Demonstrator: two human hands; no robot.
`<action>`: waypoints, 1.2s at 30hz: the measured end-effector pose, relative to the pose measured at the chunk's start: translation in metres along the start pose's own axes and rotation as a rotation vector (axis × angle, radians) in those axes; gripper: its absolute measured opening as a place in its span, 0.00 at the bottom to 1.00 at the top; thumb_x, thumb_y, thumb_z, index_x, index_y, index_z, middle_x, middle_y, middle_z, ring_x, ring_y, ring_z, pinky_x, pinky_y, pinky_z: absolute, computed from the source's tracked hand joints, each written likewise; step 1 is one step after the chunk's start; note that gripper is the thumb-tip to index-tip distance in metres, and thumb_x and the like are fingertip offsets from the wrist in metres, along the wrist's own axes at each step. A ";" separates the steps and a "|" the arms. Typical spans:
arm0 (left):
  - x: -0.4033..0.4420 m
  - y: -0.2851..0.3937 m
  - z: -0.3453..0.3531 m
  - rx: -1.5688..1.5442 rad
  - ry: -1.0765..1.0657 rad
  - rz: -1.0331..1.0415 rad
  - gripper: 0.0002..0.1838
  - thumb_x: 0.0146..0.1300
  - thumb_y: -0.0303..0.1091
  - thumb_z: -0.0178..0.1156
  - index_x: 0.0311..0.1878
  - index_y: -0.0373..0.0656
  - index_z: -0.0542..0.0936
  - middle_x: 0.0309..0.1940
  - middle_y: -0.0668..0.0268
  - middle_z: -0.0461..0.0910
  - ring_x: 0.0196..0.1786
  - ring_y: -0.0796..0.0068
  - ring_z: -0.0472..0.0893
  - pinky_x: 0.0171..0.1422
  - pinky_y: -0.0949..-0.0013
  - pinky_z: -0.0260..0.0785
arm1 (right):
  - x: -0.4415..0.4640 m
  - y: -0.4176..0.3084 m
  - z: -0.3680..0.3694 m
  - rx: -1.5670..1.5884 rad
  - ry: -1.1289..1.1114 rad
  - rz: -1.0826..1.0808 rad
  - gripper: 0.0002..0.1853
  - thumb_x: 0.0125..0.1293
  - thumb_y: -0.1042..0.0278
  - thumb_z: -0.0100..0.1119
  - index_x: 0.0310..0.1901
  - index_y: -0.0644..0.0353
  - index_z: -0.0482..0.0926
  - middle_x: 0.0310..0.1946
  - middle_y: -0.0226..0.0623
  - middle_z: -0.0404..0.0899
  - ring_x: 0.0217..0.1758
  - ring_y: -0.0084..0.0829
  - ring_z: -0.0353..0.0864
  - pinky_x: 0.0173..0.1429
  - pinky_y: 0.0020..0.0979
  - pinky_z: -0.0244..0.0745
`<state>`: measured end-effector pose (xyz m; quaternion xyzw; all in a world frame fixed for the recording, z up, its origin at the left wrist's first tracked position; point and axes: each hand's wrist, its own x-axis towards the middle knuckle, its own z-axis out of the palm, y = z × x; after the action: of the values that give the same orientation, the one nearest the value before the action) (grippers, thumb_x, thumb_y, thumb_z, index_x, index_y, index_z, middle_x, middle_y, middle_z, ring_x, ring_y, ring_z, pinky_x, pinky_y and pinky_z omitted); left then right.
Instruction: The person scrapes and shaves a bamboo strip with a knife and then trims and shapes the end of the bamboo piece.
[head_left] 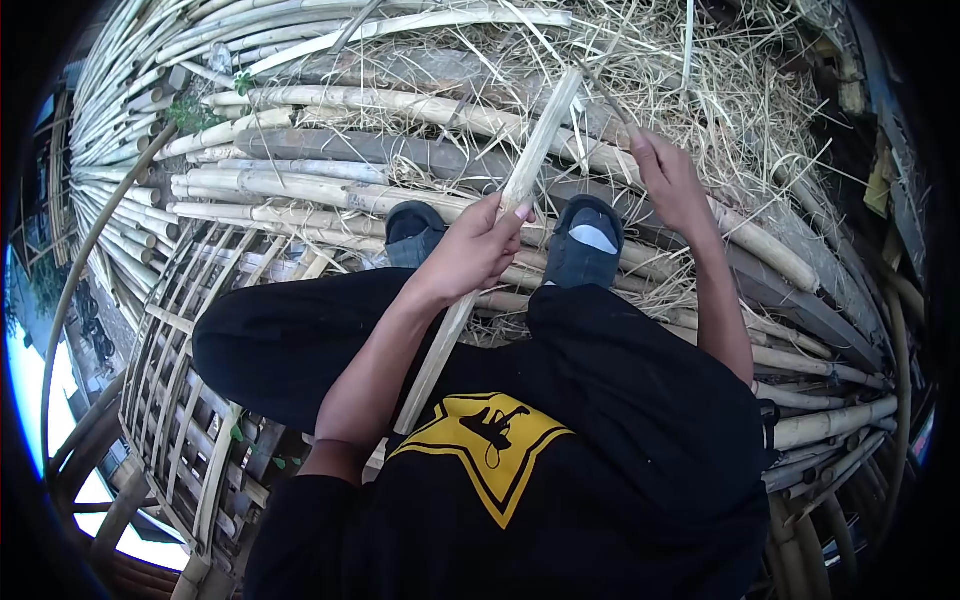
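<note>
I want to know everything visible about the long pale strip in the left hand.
The strip is long, straight, narrow and pale, looking like split bamboo. It slants from over the straw towards the black shirt. The left hand grips it near the middle; whether the thin tool by its far end touches it is unclear.

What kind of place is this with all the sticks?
Probably an outdoor bamboo workshop: there are stacked bamboo poles, loose shavings, and a split strip in the left hand.
</note>
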<state>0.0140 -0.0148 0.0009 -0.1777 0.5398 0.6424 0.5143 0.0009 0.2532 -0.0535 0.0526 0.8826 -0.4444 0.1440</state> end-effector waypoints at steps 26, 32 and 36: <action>0.000 -0.006 0.005 0.851 0.352 0.467 0.13 0.72 0.35 0.54 0.37 0.32 0.69 0.16 0.53 0.70 0.17 0.60 0.70 0.26 0.60 0.60 | 0.017 0.051 -0.074 -0.187 0.314 0.099 0.29 0.76 0.43 0.38 0.35 0.66 0.72 0.19 0.45 0.70 0.22 0.45 0.67 0.32 0.43 0.63; 0.003 -0.005 0.000 0.921 0.417 0.434 0.14 0.71 0.34 0.54 0.37 0.29 0.70 0.18 0.47 0.73 0.21 0.49 0.74 0.27 0.56 0.62 | -0.016 -0.039 0.037 -0.183 -0.268 -0.221 0.18 0.75 0.53 0.45 0.36 0.61 0.70 0.18 0.50 0.71 0.25 0.56 0.73 0.32 0.50 0.64; 0.007 -0.008 0.000 0.938 0.447 0.438 0.16 0.71 0.34 0.54 0.35 0.27 0.72 0.18 0.43 0.74 0.23 0.43 0.77 0.28 0.52 0.64 | -0.025 -0.040 0.063 -0.122 -0.234 -0.331 0.17 0.74 0.54 0.46 0.37 0.61 0.71 0.18 0.50 0.72 0.26 0.56 0.74 0.32 0.50 0.66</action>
<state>0.0184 -0.0128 -0.0088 0.0544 0.8876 0.3723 0.2658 0.0291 0.1802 -0.0508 -0.1538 0.8818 -0.4107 0.1737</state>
